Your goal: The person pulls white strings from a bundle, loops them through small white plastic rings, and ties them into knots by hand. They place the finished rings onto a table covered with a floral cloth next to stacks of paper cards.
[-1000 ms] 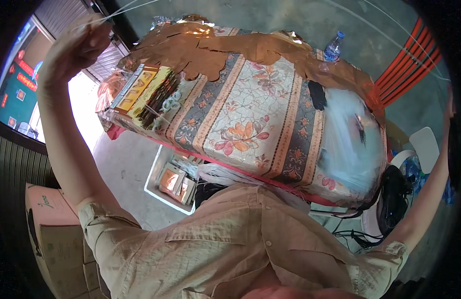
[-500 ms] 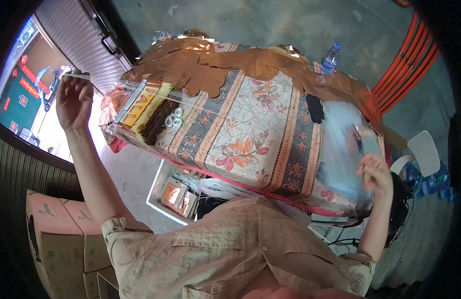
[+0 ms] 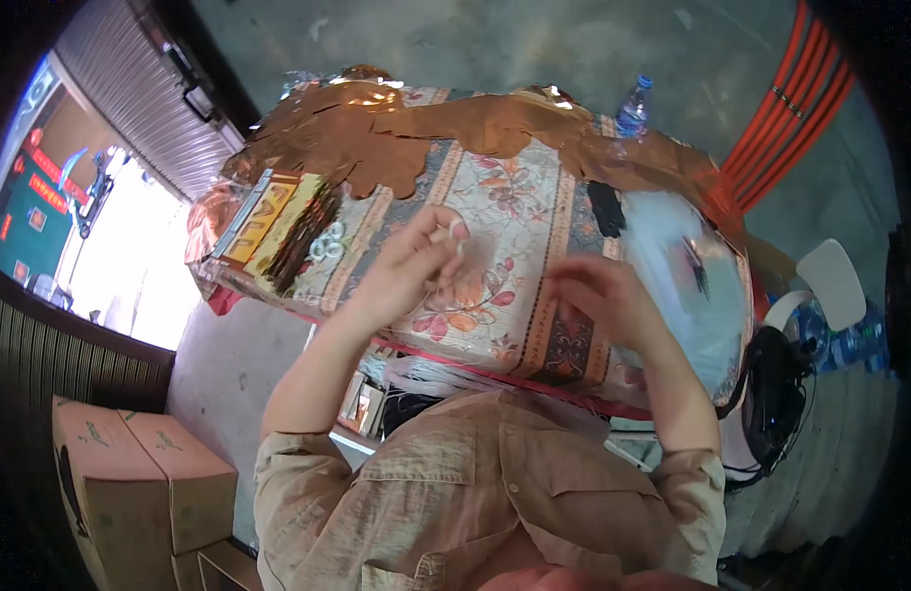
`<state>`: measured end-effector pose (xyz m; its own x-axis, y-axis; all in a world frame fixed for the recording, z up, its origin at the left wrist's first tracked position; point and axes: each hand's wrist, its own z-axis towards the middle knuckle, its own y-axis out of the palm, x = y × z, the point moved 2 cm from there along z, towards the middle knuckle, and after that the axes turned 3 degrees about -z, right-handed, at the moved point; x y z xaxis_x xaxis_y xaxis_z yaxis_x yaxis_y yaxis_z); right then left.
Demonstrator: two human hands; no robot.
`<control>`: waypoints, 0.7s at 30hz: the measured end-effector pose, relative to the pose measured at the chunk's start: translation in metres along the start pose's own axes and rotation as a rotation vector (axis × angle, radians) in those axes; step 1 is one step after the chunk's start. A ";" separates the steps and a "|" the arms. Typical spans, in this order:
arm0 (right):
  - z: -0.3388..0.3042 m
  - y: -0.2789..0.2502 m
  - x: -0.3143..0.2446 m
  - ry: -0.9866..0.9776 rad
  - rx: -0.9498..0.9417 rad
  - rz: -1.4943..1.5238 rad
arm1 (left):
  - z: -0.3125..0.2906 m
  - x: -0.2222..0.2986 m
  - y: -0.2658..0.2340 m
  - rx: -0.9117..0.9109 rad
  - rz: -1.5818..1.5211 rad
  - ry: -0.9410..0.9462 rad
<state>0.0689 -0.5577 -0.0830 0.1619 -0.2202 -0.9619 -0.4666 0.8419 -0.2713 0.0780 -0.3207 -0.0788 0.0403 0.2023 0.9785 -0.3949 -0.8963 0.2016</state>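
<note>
Left hand: at the centre of the frame, the left hand has its fingers curled in, thumb and forefinger seeming to pinch a thin pale strand above the cloth.
Right hand: just right of centre, the right hand is blurred, fingers loosely bent and apart from the left; whether it holds anything, I cannot tell.
Table: the table fills the middle, its shiny cover banded in cream and dark grey with orange and pink flowers.
Table's far edge: a crumpled copper-brown sheet stretches across the top, with a clear bottle with a blue cap at upper right.
Table, left part: a yellow-and-brown packet lies beside small white rings.
Table, right part: a black piece lies beside a spread of whitish clear plastic.
Floor: grey concrete, with red-orange tubes at upper right.
Right edge: a white chair near blue-tinted bottles; a black bag sits lower down.
Lower left: cardboard boxes with pinkish tops.
Upper left: a ribbed metal shutter beside a bright doorway, a scooter outside.
</note>
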 end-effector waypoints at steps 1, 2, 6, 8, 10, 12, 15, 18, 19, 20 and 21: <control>0.009 0.005 0.004 -0.037 -0.017 0.018 | 0.004 -0.008 0.009 -0.063 -0.027 -0.021; 0.014 0.007 0.005 -0.028 0.002 0.020 | 0.008 -0.015 0.017 -0.124 -0.054 -0.044; 0.029 0.017 0.010 -0.092 -0.109 0.166 | 0.014 -0.021 0.037 -0.158 0.223 -0.016; 0.031 0.016 0.016 -0.058 -0.120 0.183 | 0.018 -0.030 0.038 -0.188 0.276 0.031; 0.031 0.013 0.021 -0.035 -0.168 0.090 | 0.021 -0.035 0.038 -0.208 0.332 0.081; 0.031 0.011 0.026 -0.024 -0.182 0.134 | 0.021 -0.036 0.036 -0.193 0.335 0.056; 0.022 0.005 0.027 0.037 -0.116 0.414 | 0.027 -0.035 0.039 -0.197 0.391 0.024; 0.013 0.000 0.020 -0.003 0.059 0.620 | 0.029 -0.052 0.040 -0.087 0.343 0.051; 0.012 -0.002 0.016 -0.112 0.149 0.588 | 0.029 -0.058 0.041 -0.053 0.353 0.069; 0.014 0.000 0.020 -0.115 0.142 0.580 | 0.025 -0.062 0.045 -0.047 0.351 0.077; 0.016 -0.002 0.025 -0.338 0.312 0.146 | 0.023 -0.062 0.054 -0.125 0.470 0.135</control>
<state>0.0878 -0.5572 -0.1055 0.4122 0.0402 -0.9102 -0.2309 0.9710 -0.0616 0.0756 -0.3911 -0.1275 -0.2837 -0.1557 0.9462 -0.4488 -0.8504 -0.2745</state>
